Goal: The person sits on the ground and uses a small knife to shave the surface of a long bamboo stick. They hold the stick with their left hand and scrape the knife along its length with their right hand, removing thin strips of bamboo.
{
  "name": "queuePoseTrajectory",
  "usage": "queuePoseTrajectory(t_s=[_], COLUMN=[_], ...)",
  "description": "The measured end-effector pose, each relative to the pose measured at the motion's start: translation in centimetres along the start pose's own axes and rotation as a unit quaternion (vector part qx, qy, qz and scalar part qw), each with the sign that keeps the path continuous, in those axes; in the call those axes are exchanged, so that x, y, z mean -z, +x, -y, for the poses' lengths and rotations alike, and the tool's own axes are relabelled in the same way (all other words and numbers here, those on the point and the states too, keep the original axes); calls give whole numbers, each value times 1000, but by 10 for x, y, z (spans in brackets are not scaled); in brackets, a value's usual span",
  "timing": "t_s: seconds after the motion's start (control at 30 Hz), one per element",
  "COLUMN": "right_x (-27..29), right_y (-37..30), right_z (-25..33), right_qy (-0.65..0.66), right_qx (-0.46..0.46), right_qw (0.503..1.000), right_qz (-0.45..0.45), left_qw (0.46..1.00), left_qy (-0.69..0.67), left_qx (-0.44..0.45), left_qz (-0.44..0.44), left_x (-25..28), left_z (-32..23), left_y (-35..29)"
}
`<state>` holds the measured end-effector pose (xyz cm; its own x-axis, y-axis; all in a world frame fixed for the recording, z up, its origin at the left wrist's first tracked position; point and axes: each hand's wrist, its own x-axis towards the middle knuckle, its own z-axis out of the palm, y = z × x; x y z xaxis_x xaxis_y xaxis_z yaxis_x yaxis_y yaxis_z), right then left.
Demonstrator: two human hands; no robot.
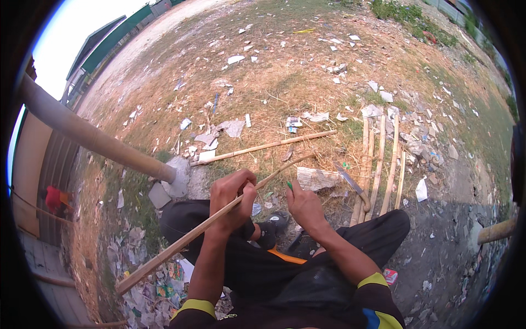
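A long bamboo strip (175,249) slants from the lower left up to the middle, its far tip thin and slightly bent. My left hand (233,200) is closed around its upper part. To the right, my right hand (306,207) is closed on a small green object (289,185); only its end shows beside the thumb, so its kind is unclear. That hand is apart from the strip. Beyond my hands lies a pale wooden block (318,178). A long-bladed knife with a curved wooden handle (362,198) rests by the bamboo pieces at the right.
Several split bamboo lengths (378,170) lie side by side at the right. Another bamboo pole (263,146) lies across the ground ahead. A thick post (98,131) slants in at the left, its foot in concrete (178,175). Paper scraps and rubble litter the grass around my crossed legs (378,230).
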<state>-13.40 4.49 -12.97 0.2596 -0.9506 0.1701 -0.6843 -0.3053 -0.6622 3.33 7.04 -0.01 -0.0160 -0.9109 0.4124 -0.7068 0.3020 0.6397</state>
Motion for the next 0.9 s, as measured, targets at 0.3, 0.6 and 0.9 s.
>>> queuePoseTrajectory(t_s=[0.3,0.6,0.9], right_x=[-16,-7,-10], right_y=[5,6,3], right_z=[-38,-6,-9], right_qy=[-57,16,53], right_qx=[47,46,-6], right_qw=[997,999,999], right_qz=[-8,-21,5], left_qw=[999,995,997], left_qy=[-44,-98,-73], left_qx=[-16,-10,-7], left_qz=[16,32,25], left_x=[-7,-6,-7], left_z=[7,9,4], left_y=[-4,-4,-7])
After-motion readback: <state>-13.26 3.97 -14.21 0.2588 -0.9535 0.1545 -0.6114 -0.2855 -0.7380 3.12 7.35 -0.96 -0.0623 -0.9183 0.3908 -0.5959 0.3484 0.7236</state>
